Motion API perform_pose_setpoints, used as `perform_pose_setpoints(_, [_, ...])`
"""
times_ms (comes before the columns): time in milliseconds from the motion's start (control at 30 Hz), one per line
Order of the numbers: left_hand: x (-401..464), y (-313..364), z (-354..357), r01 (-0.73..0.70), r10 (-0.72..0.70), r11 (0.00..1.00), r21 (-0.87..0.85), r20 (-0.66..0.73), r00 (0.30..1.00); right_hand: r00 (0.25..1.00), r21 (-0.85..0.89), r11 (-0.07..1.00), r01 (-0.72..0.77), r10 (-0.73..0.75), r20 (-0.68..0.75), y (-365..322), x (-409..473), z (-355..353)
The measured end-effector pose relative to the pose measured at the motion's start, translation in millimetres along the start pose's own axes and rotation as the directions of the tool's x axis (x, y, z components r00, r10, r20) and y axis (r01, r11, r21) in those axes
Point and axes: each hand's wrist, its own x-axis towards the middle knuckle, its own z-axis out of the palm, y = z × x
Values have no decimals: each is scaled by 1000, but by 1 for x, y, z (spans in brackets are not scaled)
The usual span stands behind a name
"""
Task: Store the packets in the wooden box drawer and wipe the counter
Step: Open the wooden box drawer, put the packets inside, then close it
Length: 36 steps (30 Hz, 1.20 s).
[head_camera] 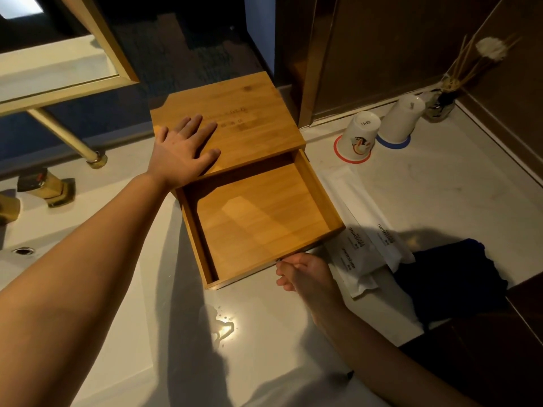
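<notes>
Two hands: left hand point(183, 151) flat atop wooden box point(235, 113), right hand point(305, 273) at drawer point(258, 221) front.

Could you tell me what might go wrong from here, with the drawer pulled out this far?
The drawer looks nearly fully extended; pulling further with the right hand might slide it out of the wooden box. The packets lie beside it, partly on the dark cloth, so lifting the cloth could drag them off.
</notes>
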Motion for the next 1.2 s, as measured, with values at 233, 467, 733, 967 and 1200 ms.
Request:
perform_pose_setpoints(233, [0,0,0,-4,4,1000,-3,-2,1000,991,-338,934,116,-86,104,-17,1,-36])
perform_pose_setpoints(467, [1,-2,1,-7,7,1000,13,-2,1000,731,-807,544,229,-643,-226,-32,38,-116])
perform_pose_setpoints(733, [1,-3,3,0,0,1000,17,10,1000,834,-914,392,105,-536,-134,-18,58,-137])
perform_pose_setpoints(967, [1,-1,1,3,-3,1000,4,6,1000,858,-786,615,68,-438,-268,-29,55,-136])
perform_pose_setpoints(1200, [1,-1,0,1,-1,1000,10,2,1000,894,-760,645,-72,-297,-337,-51,56,-141])
